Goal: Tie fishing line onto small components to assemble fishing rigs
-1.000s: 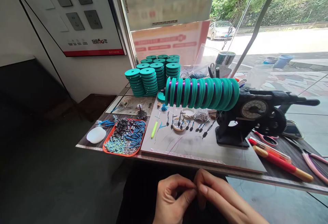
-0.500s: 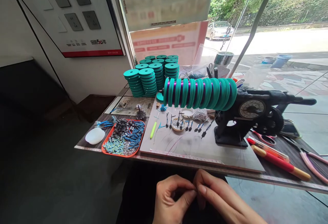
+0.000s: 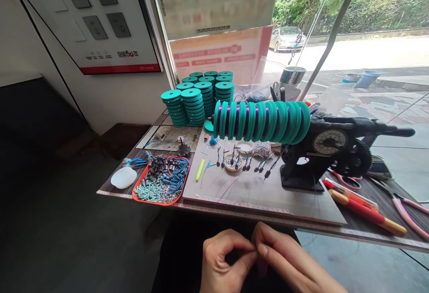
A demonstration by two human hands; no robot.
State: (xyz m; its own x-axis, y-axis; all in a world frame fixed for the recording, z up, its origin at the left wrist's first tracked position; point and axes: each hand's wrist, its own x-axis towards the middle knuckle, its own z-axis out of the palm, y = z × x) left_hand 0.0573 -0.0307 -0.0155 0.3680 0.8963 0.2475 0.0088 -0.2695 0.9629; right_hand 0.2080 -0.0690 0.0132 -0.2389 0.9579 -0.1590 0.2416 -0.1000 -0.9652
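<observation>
My left hand (image 3: 227,259) and my right hand (image 3: 284,257) meet below the table's front edge, over my dark-clothed lap. Thumb and forefinger of each are pinched together, and the fingertips touch one another. Whatever lies between them is too small or too hidden to make out. Beyond them, a pale board (image 3: 234,194) lies on the table. Several dark little pieces with thin wires (image 3: 244,163) are lined up on it, around a small round dish of beads (image 3: 232,162). A bright green-handled tool (image 3: 200,170) lies at the board's left.
A black winding machine (image 3: 321,145) carries a row of teal spools (image 3: 261,122). More teal spools (image 3: 192,105) are stacked behind. An orange tray (image 3: 134,194) of small parts and a white round object (image 3: 124,177) sit left; pink-handled pliers (image 3: 404,212) and a red-and-yellow tool (image 3: 368,212) lie right.
Both hands stay pinched together in nearly the same place, with only a slight shift of the fingers. Nothing on the table has moved.
</observation>
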